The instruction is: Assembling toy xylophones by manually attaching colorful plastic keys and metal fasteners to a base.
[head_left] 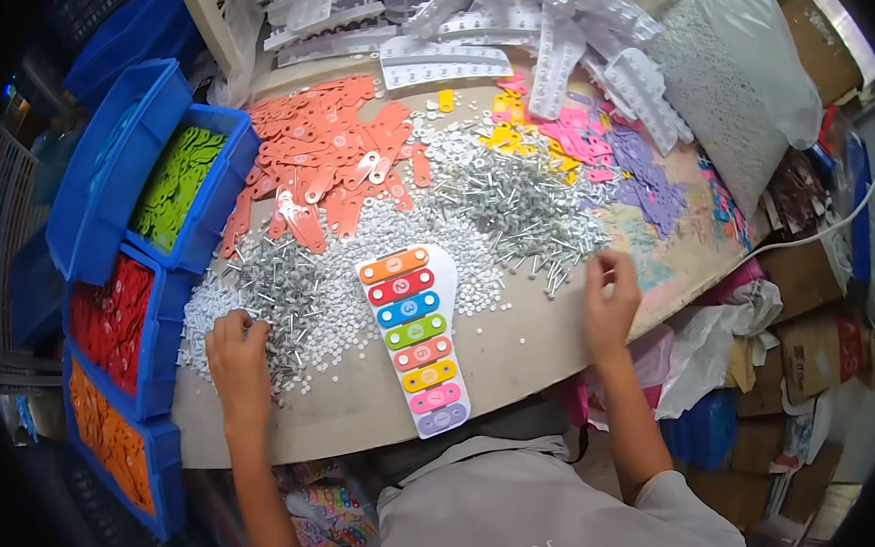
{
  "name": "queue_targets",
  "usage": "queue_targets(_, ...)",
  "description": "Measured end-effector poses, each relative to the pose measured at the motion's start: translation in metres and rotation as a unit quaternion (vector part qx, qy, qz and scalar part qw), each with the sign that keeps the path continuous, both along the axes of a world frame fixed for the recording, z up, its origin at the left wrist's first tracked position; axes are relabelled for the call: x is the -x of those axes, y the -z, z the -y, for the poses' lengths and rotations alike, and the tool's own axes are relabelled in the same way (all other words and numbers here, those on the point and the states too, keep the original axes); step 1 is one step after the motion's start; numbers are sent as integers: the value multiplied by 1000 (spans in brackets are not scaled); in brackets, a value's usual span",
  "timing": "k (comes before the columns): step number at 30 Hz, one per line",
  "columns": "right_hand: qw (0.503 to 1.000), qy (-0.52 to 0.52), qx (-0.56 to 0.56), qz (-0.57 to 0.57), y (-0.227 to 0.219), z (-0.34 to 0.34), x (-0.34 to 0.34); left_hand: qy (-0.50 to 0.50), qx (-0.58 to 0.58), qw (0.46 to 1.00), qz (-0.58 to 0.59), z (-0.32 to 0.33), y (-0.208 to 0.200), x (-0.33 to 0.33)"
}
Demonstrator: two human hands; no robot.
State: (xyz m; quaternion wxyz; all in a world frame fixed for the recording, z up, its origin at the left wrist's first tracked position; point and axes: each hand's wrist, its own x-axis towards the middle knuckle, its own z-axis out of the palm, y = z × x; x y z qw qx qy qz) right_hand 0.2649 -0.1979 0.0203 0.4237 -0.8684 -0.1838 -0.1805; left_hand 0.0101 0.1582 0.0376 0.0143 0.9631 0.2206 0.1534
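A toy xylophone [417, 327] with a white base and several coloured bars lies on the table in front of me. White round pieces sit at the ends of its upper bars, while the lowest purple bar [442, 419] shows bare holes. My left hand [237, 361] is over the left pile of metal pins [278, 283] and white rings, its fingers curled in together. Beside the right pile of pins [528, 203], my right hand [611, 298] is raised with thumb and fingertips drawn together. Whatever either hand may hold is too small to make out.
Loose salmon bars [319, 145] and white rings [375, 232] spread behind the xylophone. Pink, yellow and purple bars [642, 181] lie farther right. Blue bins [151, 331] of green, red and orange bars line the left. White xylophone bases [445, 60] are heaped at the back, near a filled plastic bag [716, 76].
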Motion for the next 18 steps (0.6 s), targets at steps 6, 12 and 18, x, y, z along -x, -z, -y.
queue_targets(6,996,28,73,-46,18,43,-55,-21,63,993,97,7,0,6)
queue_targets(12,976,-3,212,42,26,51,-76,-63,467,859,202,85,-22,-2)
queue_targets(18,999,10,17,-44,6,13,-18,-44,801,574,168,121,0,-9)
